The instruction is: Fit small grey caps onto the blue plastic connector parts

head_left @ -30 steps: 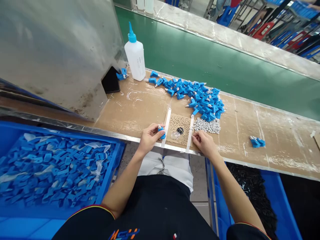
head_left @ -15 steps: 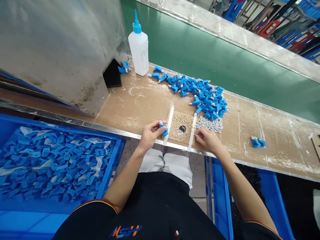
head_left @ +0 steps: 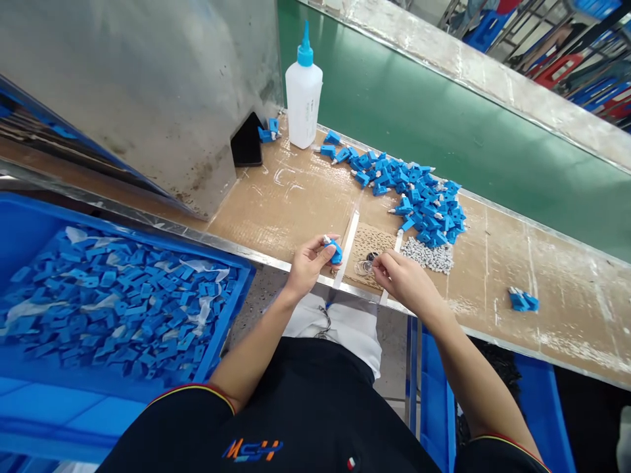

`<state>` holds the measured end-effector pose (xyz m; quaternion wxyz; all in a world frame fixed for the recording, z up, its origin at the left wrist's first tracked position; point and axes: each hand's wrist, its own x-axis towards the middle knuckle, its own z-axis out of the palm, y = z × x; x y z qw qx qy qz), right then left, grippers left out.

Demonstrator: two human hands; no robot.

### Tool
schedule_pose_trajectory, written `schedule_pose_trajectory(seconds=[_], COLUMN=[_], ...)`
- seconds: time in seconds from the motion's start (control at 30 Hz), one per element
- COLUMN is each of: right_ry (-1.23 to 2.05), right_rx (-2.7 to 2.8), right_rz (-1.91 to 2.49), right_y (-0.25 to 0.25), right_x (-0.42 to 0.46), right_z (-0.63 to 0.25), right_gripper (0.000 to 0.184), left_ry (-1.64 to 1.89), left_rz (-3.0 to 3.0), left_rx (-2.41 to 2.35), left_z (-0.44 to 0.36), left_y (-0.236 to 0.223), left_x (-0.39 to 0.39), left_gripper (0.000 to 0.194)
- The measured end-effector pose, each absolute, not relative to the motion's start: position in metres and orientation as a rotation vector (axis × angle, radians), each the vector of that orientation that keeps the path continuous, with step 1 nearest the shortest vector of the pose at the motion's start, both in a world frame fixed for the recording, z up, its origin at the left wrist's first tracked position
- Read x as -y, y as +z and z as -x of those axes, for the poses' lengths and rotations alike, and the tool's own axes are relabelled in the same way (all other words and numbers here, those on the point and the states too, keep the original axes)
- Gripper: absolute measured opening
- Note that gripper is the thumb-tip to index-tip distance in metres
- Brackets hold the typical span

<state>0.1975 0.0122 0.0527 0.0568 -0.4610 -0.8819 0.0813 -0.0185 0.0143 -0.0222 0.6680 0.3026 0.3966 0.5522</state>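
Observation:
My left hand [head_left: 310, 266] grips a small blue plastic part [head_left: 336, 251] with a white tip, at the front of the cardboard-covered bench. To its right, my right hand [head_left: 401, 272] is closed in a pinch; what its fingertips hold, if anything, is too small to make out. Those fingertips are beside a small black round piece [head_left: 372, 257] and a clear ring-like item [head_left: 363, 267] on a patch of bare, pitted cardboard [head_left: 367, 236]. Small grey pieces [head_left: 428, 255] lie heaped just beyond my right hand. Behind them spreads a pile of similar blue parts [head_left: 424, 197].
A white squeeze bottle [head_left: 303, 105] with a blue nozzle stands at the back, near a black phone-like slab [head_left: 248, 141] against a metal panel [head_left: 197, 85]. A blue bin [head_left: 236, 295] full of blue parts is at left. More blue parts [head_left: 522, 299] lie at right.
My right hand has moved left from beside the grey pieces to the black round piece. My left hand keeps its hold on the blue part. The whole view has shifted slightly.

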Motion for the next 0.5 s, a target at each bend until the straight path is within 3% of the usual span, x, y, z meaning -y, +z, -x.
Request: schedule_pose_trajectory(seconds=[0.3, 0.5], right_ry=[0.096, 0.314], right_rx=[2.832, 2.524], right_rz=[1.408, 1.278], right_y=[0.05, 0.069], right_x=[-0.02, -0.009], right_z=[-0.188, -0.182], right_gripper=[0.024, 0.018], left_ry=[1.214, 1.198], left_rz=[-0.736, -0.777], left_rx=[-0.85, -0.86], left_z=[0.02, 0.019], left_y=[-0.022, -0.015], left_x=[-0.015, -0.006], left_gripper=[0.053, 0.051])
